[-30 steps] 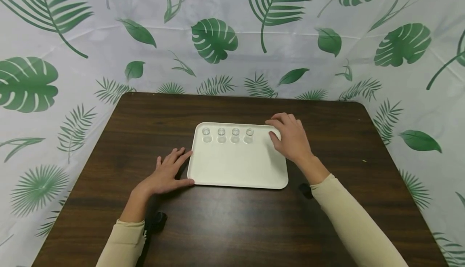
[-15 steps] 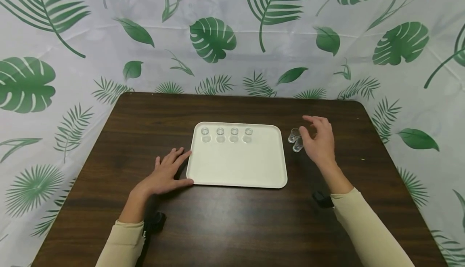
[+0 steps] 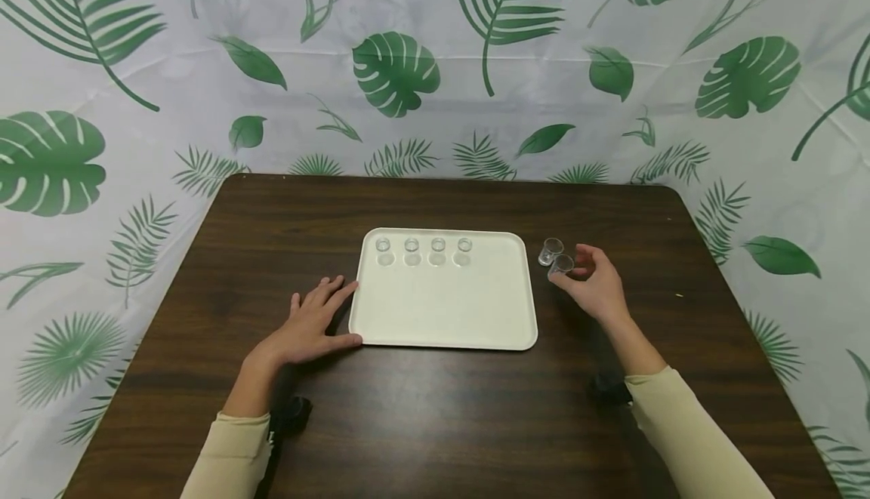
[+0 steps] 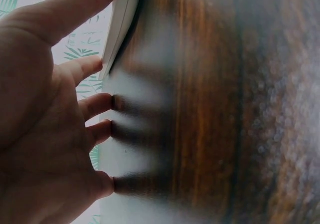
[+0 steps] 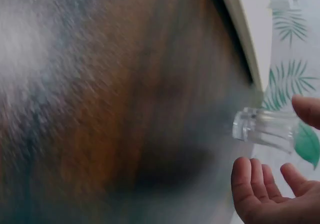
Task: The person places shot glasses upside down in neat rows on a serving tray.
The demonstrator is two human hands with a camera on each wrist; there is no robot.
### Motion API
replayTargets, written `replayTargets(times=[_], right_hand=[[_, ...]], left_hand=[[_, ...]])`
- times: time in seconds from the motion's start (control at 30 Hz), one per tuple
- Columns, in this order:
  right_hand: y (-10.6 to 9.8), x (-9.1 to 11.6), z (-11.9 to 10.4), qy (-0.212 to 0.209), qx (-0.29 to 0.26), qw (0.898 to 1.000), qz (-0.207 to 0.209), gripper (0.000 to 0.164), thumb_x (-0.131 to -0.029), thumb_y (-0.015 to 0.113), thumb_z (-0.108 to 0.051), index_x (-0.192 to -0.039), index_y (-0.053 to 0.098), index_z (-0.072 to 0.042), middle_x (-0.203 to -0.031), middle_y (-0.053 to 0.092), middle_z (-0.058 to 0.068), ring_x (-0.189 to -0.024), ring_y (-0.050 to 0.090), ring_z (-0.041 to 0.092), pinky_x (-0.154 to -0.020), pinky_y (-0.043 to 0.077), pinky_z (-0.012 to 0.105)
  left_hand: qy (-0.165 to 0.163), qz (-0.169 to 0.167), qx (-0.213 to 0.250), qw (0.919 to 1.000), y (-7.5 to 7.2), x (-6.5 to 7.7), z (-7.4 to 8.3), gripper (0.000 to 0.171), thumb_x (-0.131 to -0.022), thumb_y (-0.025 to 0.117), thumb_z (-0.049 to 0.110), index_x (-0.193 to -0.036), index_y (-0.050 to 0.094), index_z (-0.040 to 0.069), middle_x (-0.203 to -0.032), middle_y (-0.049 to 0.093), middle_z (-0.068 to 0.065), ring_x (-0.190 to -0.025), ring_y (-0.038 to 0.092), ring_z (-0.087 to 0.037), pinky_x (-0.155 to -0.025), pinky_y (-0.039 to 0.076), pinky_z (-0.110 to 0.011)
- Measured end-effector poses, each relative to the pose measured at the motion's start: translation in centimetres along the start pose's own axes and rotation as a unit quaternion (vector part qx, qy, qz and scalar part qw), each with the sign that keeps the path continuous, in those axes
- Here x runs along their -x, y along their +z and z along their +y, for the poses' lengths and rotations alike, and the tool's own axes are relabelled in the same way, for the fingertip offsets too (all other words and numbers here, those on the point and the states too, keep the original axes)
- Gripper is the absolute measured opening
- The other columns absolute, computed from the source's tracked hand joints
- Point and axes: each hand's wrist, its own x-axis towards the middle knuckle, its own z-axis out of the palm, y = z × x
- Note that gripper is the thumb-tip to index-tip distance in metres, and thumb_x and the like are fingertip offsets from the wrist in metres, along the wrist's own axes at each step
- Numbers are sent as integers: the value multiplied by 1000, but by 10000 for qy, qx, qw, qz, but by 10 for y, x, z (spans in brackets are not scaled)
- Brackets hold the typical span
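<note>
Spread at the left side of a white tray [image 3: 445, 299], my left hand [image 3: 309, 329] touches its edge with thumb and index finger. The left wrist view shows the other fingertips [image 4: 104, 129] on the tabletop. Two clear shot glasses stand right of the tray: a farther glass [image 3: 550, 251] and a nearer glass [image 3: 561, 263]. My right hand [image 3: 598, 288] is around the nearer one, thumb at its near side. In the right wrist view a gap shows between the fingers [image 5: 242, 176] and the glass [image 5: 265, 129]. Several shot glasses [image 3: 438, 246] stand in a row along the tray's far side.
The dark wooden table [image 3: 421, 423] extends on all sides of the tray. Behind it hangs a white leaf-print cloth [image 3: 306, 106]. A tiny yellowish speck [image 3: 679, 295] lies on the table at the right.
My right hand has moved from above the tray's far right corner to the right, then down around the nearer glass. The left hand stays at the tray's edge.
</note>
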Motion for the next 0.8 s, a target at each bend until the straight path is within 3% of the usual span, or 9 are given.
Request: replayTargets(times=[0.2,0.5,0.8], right_hand=[[8,-3,8,357,-83,9990,-249,67,-86,76,-18,-140,44,4,-129,54,27,-111,58,40,-90,47,48],[11,-8,16,247,255,9993,-139,43,-85,77,-18,-120,63,2,-111,66,23,-97,64,34,-73,46,30],[13,-9,19,129,308,9994,-25,38,-86,78,-17,-117,66,0,-109,67,21,-93,63,32,-73,44,31]], left_hand=[[29,-14,10,10000,2,-1,-3,93,-86,69,55,-157,24,16,-160,15,-19,-147,5,-43,-102,-2,-76],[61,17,-1,10000,0,-1,0,92,-86,70,53,-157,25,14,-160,16,-21,-146,6,-45,-102,-2,-76],[-7,-40,-16,10000,0,-2,-2,93,-86,70,54,-157,24,15,-160,16,-20,-146,5,-44,-102,-2,-76]])
